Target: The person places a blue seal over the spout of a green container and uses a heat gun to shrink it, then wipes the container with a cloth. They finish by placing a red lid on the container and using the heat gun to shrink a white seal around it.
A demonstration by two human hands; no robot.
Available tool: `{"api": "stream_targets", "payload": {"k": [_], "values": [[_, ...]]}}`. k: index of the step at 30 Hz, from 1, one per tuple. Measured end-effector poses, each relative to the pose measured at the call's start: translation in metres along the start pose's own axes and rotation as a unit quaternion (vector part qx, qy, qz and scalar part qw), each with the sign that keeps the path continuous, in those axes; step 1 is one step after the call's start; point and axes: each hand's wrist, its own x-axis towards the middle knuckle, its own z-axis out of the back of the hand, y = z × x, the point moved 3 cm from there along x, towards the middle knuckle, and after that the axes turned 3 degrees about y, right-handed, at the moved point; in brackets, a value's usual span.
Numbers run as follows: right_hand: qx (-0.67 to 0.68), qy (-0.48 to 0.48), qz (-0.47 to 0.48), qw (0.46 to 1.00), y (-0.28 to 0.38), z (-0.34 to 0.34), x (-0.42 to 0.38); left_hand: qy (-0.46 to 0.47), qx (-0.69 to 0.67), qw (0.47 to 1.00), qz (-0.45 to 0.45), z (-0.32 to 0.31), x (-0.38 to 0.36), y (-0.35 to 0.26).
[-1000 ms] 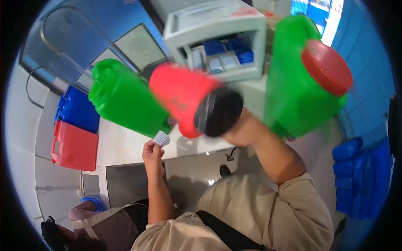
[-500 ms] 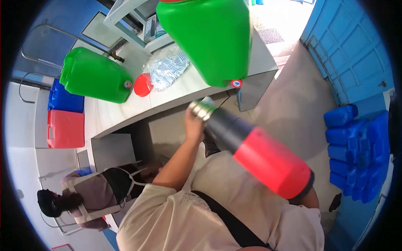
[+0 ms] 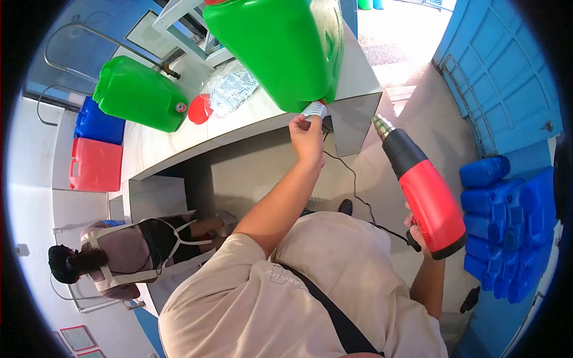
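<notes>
My left hand pinches a small white printed sleeve at the lower corner of a big green container, over its spout; the spout itself is mostly hidden. In my right hand is a red and black heat gun. Its metal nozzle points up and left, apart from the container. A second green container stands on the counter, beside a round red lid and a clear plastic bag of patterned white and blue pieces.
Blue containers are stacked at the right wall. A red container and a blue one stand at the left. A person in an apron is at lower left. The gun's black cord crosses the floor.
My left hand has moved from near the gun's nozzle to the container's corner with the white sleeve. The heat gun has swung right and upward, clear of my left hand.
</notes>
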Motion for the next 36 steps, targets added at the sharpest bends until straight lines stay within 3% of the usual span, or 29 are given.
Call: {"api": "stream_targets", "payload": {"k": [3,5,7,11,13,18,21,23,25,28,36], "values": [[-0.043,0.072,0.044,0.996,-0.019,-0.002,0.006,-0.002,0.075,0.994,-0.076,-0.007,0.007,-0.006],[0.015,0.051,0.022,0.998,-0.001,-0.006,0.019,0.0,0.108,0.988,-0.113,-0.007,0.013,-0.004],[0.052,0.053,-0.005,0.997,0.004,-0.007,0.028,0.001,0.292,0.936,-0.197,-0.005,0.023,0.003],[0.167,0.051,-0.042,0.984,-0.002,-0.021,0.049,0.009,0.249,0.936,-0.251,-0.005,0.023,0.028],[0.143,0.077,-0.046,0.986,-0.01,-0.023,0.06,0.047,0.19,0.938,-0.287,-0.01,0.021,0.033],[0.092,0.105,-0.011,0.99,-0.027,-0.043,0.079,0.088,0.139,0.95,-0.264,-0.012,0.027,0.036],[0.124,0.101,-0.043,0.986,-0.019,-0.058,0.091,0.106,0.12,0.952,-0.261,-0.012,0.027,0.034],[0.247,0.094,-0.08,0.961,-0.014,-0.061,0.104,0.113,0.108,0.953,-0.261,-0.011,0.029,0.035],[0.234,0.11,-0.076,0.963,-0.029,-0.052,0.105,0.075,0.176,0.937,-0.292,-0.013,0.025,0.028],[0.32,0.03,-0.107,0.941,-0.018,-0.04,0.105,0.036,0.271,0.926,-0.259,-0.006,0.03,0.015],[0.36,0.017,-0.173,0.917,-0.051,-0.019,0.078,0.049,0.358,0.901,-0.242,0.001,0.025,-0.013]]}}
